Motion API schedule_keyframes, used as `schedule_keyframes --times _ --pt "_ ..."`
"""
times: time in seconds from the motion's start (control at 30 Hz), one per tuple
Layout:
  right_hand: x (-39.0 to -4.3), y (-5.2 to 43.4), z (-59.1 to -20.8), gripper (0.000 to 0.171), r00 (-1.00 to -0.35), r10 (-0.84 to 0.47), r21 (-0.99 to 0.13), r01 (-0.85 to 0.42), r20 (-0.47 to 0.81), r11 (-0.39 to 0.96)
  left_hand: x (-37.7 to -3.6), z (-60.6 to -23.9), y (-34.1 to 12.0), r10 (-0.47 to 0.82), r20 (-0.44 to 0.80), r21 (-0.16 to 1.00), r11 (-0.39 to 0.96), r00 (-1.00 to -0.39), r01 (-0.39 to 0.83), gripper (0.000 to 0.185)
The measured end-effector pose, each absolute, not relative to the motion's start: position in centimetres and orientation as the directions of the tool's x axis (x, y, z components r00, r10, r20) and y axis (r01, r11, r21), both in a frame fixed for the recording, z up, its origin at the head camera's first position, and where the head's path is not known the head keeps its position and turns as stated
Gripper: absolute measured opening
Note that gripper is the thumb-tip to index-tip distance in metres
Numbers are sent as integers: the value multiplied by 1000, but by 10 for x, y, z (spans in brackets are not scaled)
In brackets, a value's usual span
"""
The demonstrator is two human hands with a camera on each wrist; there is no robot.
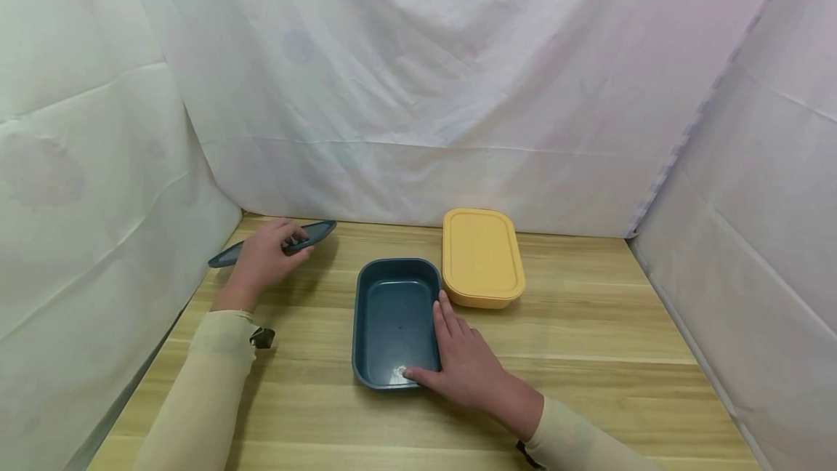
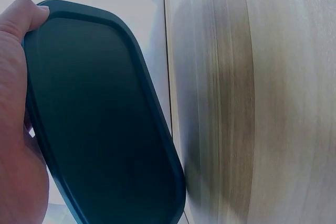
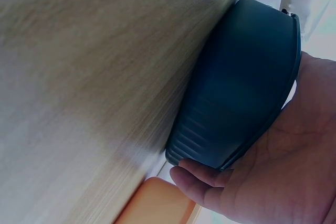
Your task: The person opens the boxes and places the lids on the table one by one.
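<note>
My left hand (image 1: 264,259) grips a dark blue lid (image 1: 316,230) and holds it tilted just above the table's far left corner. The left wrist view shows the lid (image 2: 100,124) from close by, with the thumb (image 2: 23,14) on its edge. An open, empty dark blue container (image 1: 392,318) stands mid-table. My right hand (image 1: 461,362) holds its right wall, the fingers lying along the rim and the thumb hooked over the near right corner. In the right wrist view the palm (image 3: 283,171) cups the container's side (image 3: 236,87).
A closed yellow container (image 1: 482,256) stands just behind and to the right of the blue one, close to it; its edge (image 3: 152,205) also shows in the right wrist view. White sheets wall in the wooden table (image 1: 588,325) on three sides.
</note>
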State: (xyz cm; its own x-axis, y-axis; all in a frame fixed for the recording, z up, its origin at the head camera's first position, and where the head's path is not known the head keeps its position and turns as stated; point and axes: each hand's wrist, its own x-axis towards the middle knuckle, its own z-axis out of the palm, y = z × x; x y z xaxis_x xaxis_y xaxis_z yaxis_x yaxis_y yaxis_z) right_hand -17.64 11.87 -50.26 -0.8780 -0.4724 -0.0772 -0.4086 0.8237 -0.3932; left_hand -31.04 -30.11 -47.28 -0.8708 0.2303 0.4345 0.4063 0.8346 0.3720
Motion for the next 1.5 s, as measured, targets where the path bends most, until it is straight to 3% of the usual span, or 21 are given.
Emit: schedule_keyframes --times 0.37,1.5 --pt "-177 118 -504 129 -880 -469 -391 -406 -76 826 -310 -477 -296 233 312 390 853 -921 348 23" --pt "-177 118 -503 128 -881 -467 -393 -404 -76 826 -311 -490 -280 290 228 344 869 -930 355 26"
